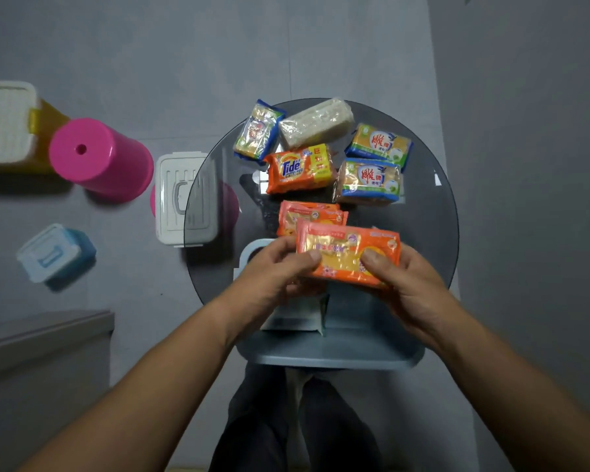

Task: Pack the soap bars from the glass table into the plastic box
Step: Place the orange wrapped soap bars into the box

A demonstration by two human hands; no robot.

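Note:
My left hand (273, 277) and my right hand (409, 284) together hold an orange-wrapped soap bar (348, 253) above the near part of the round glass table (436, 233). Under my hands sits an open pale blue plastic box (338, 356) with a white packet inside. Flat on the glass just beyond lies a second orange bar (309, 216). Further back are an orange Tide bar (300, 168), two yellow bars in blue-green wrappers (378, 144) (368, 180), a small bar in a blue-edged wrapper (258, 131) and a clear-wrapped white bar (315, 122).
A white lidded box (178, 199) stands on a pink stool left of the table, partly under the glass. Another pink stool (99, 158), a white-lidded yellow box (7, 124) and a small blue box (55, 253) stand on the grey floor. A grey cabinet (41, 352) is at lower left.

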